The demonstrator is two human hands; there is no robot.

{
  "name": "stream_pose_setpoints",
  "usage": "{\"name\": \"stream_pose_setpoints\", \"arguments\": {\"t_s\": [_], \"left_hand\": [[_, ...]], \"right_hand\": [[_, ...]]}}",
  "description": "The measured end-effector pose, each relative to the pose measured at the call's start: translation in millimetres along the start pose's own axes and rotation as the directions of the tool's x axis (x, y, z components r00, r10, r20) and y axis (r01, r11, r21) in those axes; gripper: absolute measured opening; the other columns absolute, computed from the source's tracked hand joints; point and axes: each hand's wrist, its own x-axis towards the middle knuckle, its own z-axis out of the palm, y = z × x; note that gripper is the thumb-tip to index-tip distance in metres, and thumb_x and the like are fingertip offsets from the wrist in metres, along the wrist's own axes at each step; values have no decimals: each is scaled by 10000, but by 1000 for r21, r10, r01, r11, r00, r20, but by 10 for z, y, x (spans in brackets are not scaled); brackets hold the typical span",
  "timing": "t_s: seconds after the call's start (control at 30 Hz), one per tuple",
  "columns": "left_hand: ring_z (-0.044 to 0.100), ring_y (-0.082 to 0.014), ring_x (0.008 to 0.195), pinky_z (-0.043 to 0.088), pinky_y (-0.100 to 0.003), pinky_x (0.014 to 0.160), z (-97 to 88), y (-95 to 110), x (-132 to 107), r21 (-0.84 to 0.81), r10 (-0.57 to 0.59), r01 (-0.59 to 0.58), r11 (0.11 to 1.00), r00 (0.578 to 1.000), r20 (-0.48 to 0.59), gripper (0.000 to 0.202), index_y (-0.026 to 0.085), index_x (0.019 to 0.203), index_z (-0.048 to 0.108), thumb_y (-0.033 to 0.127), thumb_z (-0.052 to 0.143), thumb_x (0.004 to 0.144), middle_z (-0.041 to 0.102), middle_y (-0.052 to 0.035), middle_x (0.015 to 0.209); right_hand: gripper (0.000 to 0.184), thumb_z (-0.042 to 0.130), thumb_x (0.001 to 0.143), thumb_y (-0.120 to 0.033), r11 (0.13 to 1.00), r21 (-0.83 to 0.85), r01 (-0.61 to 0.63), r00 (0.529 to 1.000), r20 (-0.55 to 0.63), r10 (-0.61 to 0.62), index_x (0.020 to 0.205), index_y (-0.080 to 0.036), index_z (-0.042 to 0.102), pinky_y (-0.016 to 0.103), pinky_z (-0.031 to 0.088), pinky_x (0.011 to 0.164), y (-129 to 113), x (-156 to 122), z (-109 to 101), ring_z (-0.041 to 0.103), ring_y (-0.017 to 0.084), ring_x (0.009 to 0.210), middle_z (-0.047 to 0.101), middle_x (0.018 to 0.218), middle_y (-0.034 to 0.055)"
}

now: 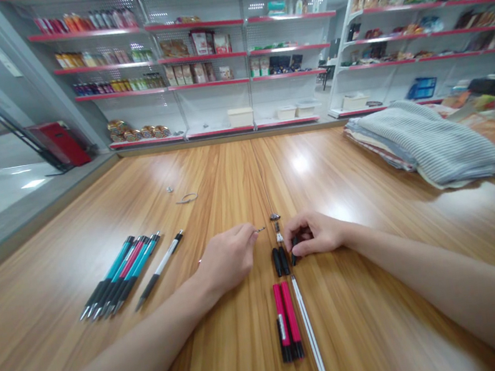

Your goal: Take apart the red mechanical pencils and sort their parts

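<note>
My left hand (230, 255) is closed in a pinch, and a small thin metallic piece (260, 229) sticks out from its fingertips. To its right, my right hand (315, 232) holds a short black pen grip (293, 252) between thumb and fingers, low over the table. Two similar black pen grips (280, 262) lie between the hands. Beyond them are small white and dark pen parts (278, 234) and tiny metal pieces (274, 217). Nearer to me lie two pink pen barrels (287, 321) with black ends, beside white ink refills (308, 327).
On the left, several assembled pens (120, 276) in teal and pink lie in a row, with a white pen (160, 270) beside them. A thin ring (187, 198) lies farther back. Folded striped cloth (429, 139) sits at the right, and stocked shelves (206, 84) stand behind the wooden table (369, 317).
</note>
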Motion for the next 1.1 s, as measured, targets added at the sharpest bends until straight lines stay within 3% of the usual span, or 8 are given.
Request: {"name": "stream_pose_setpoints", "arguments": {"t_s": [0.13, 0.27, 0.47, 0.57, 0.7, 1.1], "left_hand": [[606, -170, 746, 389, -273, 658, 4, 1, -5, -5, 27, -27, 1000, 999, 17, 237, 199, 857, 522, 276, 337, 984, 628, -25, 812], [605, -170, 745, 393, -274, 657, 9, 0, -2, 1, 41, -41, 999, 999, 19, 237, 198, 855, 519, 278, 337, 984, 624, -25, 812], [599, -166, 731, 399, -276, 648, 7, -2, 2, 6, 59, -59, 998, 998, 22, 234, 196, 839, 506, 272, 337, 984, 619, -23, 809], [601, -166, 742, 398, -275, 649, 9, -3, -3, 3, 67, -67, 998, 998, 17, 227, 196, 849, 508, 270, 340, 982, 621, -24, 817], [597, -167, 730, 389, -276, 631, 6, 0, -5, 8, 66, -66, 998, 998, 19, 228, 196, 838, 507, 273, 346, 979, 621, -25, 807], [592, -161, 730, 387, -273, 637, -2, 2, -6, 13, 95, -95, 995, 995, 19, 221, 193, 835, 503, 258, 346, 976, 623, -26, 817]], "right_hand": [[226, 683, 773, -273, 997, -52, 55, 997, 50, -52, 875, -72, 663, 212, 470, 629, 33, -6, -13, 622, 142, 738, 663, 826, 78], [167, 613, 743, -142, 991, -97, 88, 994, 75, -81, 888, -76, 661, 202, 447, 604, 32, -8, -38, 616, 139, 737, 659, 837, 69], [229, 545, 650, -31, 945, -240, 224, 974, 82, -210, 824, -96, 679, 193, 378, 561, -14, 10, -33, 549, 116, 710, 600, 810, 42], [257, 540, 624, -19, 925, -296, 237, 971, 63, -229, 813, -107, 690, 196, 355, 551, -16, 13, -29, 514, 113, 723, 544, 855, 43], [264, 550, 613, -32, 901, -352, 253, 967, 50, -251, 810, -126, 700, 238, 413, 653, -1, 10, -26, 511, 146, 811, 490, 907, 50], [239, 588, 638, -51, 888, -383, 256, 966, 73, -247, 825, -141, 706, 284, 432, 740, 7, -8, -23, 499, 154, 815, 478, 890, 39]]}}
